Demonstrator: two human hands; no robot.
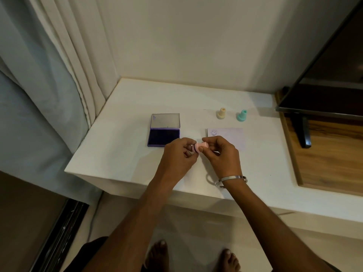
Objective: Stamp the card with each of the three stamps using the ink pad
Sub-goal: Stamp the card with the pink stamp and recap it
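Both hands, left hand (179, 154) and right hand (220, 152), are gripping the pink stamp (199, 147) at centre frame beside the open ink pad (164, 137), while the card (233, 137) is showing one smiley print, leaving apparently two impressions outstanding; cream stamp (221, 113) and teal stamp (242, 115) are standing above it.

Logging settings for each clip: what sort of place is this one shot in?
Probably a room in a home, perhaps a bedroom or living room: long curtains hang at the left, a flat-screen TV stands on a wooden surface, and the work happens on a low white ledge.
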